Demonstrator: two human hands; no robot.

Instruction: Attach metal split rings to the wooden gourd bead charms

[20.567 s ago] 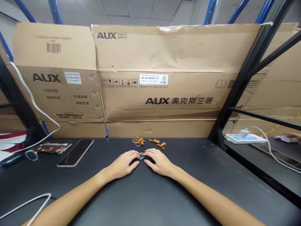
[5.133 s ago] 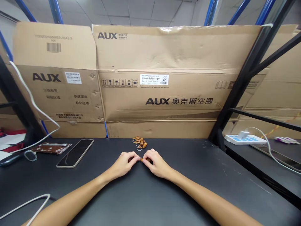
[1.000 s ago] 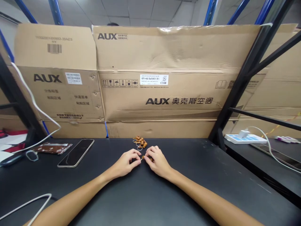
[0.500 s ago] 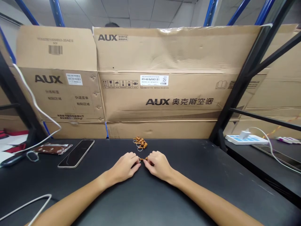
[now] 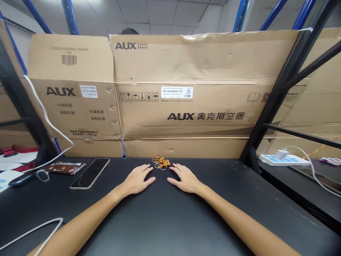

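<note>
Centrally, a small heap of wooden gourd-bead keychains (image 5: 161, 162) is shown at the far edge of a black tabletop (image 5: 213, 209), with thin metal key rings (image 5: 155, 161) lying at its left and lower sides. Both forearms enter from the bottom of the frame. The left hand (image 5: 137, 180) and the right hand (image 5: 185, 180) are laid palm down on the tabletop, one on either side of the heap and slightly nearer the viewer. The fingers of both hands are spread, and nothing is pinched or held. The fingertips are placed just beside the heap, and no contact with it can be made out.

To the left, a smartphone (image 5: 90, 173) is laid face up, with a brown foil packet (image 5: 66, 168) beyond it. A white cable (image 5: 48, 121) is draped down the carton at left. Along the back of the table, flattened AUX cartons (image 5: 181, 85) are stood upright against a rack with blue uprights (image 5: 69, 17). At right, a white power strip (image 5: 283, 160) is seen on a lower surface. The top of a person's head (image 5: 130, 31) is visible behind the cartons.
</note>
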